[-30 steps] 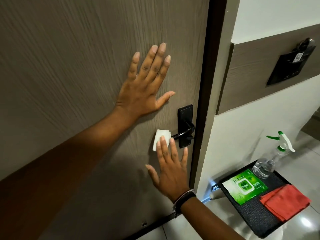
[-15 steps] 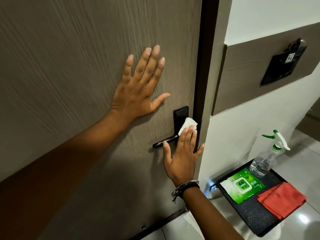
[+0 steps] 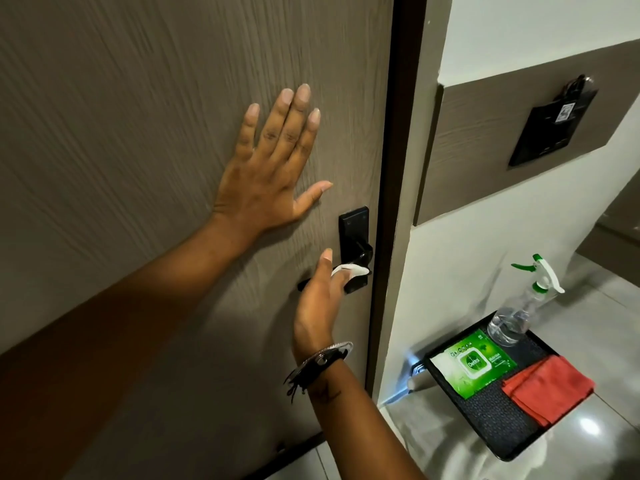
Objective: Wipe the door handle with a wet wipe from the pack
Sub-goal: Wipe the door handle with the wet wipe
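At five o'clock of the flat, empty left hand, the wet wipe is pressed onto the door handle by the right hand; wiping is judged unfinished.

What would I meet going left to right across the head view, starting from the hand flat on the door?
Left hand → door handle → wet wipe pack → red cloth, with the spray bottle above those two.

Both arms are bare, sleeveless; the right wrist wears a silver bangle and black band.
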